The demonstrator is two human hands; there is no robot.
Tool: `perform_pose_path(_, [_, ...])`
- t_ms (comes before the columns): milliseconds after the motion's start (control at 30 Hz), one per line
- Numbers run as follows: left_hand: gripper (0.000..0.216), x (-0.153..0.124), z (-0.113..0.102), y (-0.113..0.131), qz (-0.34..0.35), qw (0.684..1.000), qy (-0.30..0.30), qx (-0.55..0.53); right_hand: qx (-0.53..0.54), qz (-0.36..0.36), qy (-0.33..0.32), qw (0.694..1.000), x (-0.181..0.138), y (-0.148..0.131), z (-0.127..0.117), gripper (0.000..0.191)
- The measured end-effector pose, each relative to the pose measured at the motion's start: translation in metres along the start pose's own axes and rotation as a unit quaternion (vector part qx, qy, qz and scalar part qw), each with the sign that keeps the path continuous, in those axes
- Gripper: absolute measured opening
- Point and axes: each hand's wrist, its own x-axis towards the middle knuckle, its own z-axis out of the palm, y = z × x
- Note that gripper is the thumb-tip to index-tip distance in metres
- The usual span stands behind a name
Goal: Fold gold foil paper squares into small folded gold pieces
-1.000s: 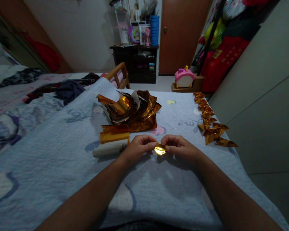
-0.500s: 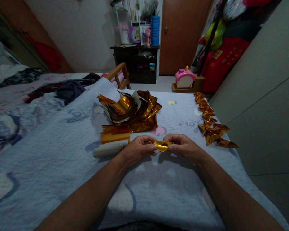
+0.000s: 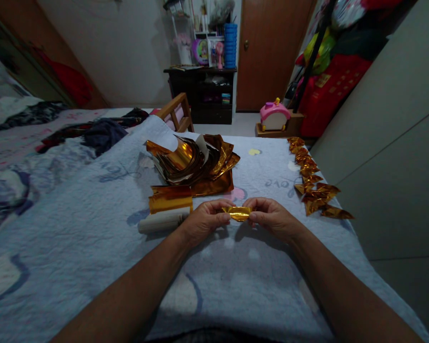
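Observation:
Both of my hands pinch a small folded piece of gold foil paper (image 3: pixel 238 213) just above the pale blue blanket (image 3: pixel 93 228). My left hand (image 3: pixel 203 220) grips its left end with closed fingers. At the right end, my right hand (image 3: pixel 271 218) is closed on it too. A heap of loose gold foil sheets (image 3: pixel 195 164) lies right behind my hands. Two rolled pieces, one gold (image 3: pixel 170 202) and one whitish (image 3: pixel 162 222), lie to the left of my left hand. A row of several folded gold pieces (image 3: pixel 312 181) runs along the blanket's right edge.
Dark clothes (image 3: pixel 103 131) lie on the bed at the left. A wooden chair back (image 3: pixel 175 112) stands beyond the blanket. A dark cabinet (image 3: pixel 200 93), a brown door (image 3: pixel 268 52) and a pink toy (image 3: pixel 273 114) are at the back. A grey wall (image 3: pixel 396 157) runs close on the right.
The gold piece was a small bright wad between my fingertips; it now stretches out flatter and wider between both hands, which have drawn slightly apart and lifted a little.

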Motion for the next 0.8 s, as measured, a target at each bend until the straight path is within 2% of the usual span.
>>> perform_pose_path(200, [0.040,-0.0019,0.0040,0.0039,-0.013,1.000,-0.004,-0.011,-0.007,-0.012,-0.031,0.999,-0.0011,0.0004,-0.0032,0.027])
perform_pose_path(467, [0.040,-0.0025,0.0009,0.0021,-0.028,1.000,-0.003,-0.006,0.014,-0.016,-0.027,0.999,-0.0008,0.0023,-0.0007,0.023])
perform_pose_path(800, [0.042,-0.0021,-0.0011,-0.0009,-0.032,0.999,-0.017,-0.024,0.039,-0.010,-0.027,0.999,-0.0021,0.0019,0.0009,0.030])
